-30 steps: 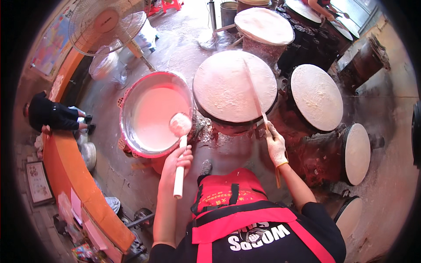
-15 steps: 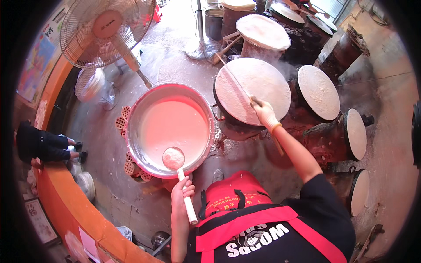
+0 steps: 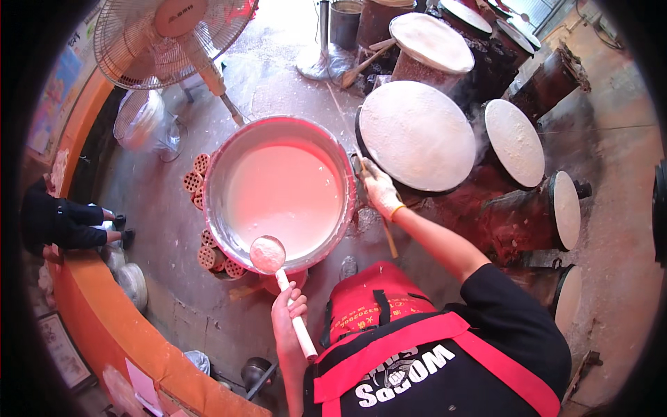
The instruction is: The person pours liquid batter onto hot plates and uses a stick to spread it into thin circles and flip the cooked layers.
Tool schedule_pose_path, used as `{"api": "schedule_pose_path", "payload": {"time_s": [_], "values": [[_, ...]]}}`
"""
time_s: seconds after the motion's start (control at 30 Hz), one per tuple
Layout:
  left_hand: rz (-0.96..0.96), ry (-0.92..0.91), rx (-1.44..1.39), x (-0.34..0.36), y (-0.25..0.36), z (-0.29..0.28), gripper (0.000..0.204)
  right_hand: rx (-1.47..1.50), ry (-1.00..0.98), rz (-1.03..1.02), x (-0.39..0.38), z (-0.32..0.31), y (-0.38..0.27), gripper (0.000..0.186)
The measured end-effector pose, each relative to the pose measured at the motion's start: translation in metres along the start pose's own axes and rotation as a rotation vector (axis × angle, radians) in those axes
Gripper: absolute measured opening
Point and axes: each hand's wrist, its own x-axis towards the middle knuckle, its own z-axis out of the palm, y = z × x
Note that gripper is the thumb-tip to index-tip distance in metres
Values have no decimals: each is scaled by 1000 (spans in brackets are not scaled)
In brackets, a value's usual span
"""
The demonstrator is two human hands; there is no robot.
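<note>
My left hand [image 3: 288, 313] is closed around the white handle of a ladle [image 3: 268, 255], whose bowl hangs over the near rim of a large round tub [image 3: 212, 167]. Pale batter, pinkish in the light, coats the ladle and fills much of the tub. My right hand [image 3: 379, 187], in a light glove, grips a long thin stick [image 3: 390, 240]. That stick runs past the gap between the tub and a round griddle [image 3: 417, 135], its far end pointing away. A white layer covers the griddle top. My right fingers are beside the griddle's left edge.
Several more white-topped round griddles [image 3: 514, 142] curve along the right and far side, some steaming. A standing fan [image 3: 179, 17] is at far left. Perforated briquettes [image 3: 207, 258] lie by the tub. Another person [image 3: 62, 222] is beyond the orange counter [image 3: 132, 326].
My right hand and the stick have moved left, off the griddle top to its left edge. The ladle stays over the tub's near rim. The whole view has shifted slightly.
</note>
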Motion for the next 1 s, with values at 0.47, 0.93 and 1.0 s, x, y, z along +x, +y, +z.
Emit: {"api": "schedule_pose_path", "payload": {"time_s": [0.47,0.93,1.0], "values": [[-24,87,261,-5,-4,22,20,-664,-74,-1,-108,-68,124,43],[-378,-457,1028,64,-155,177,6,-628,616,1083,-558,-305,177,34],[-472,-442,1007,65,-199,186,7,-529,907,985,-557,-311,142,35]]}}
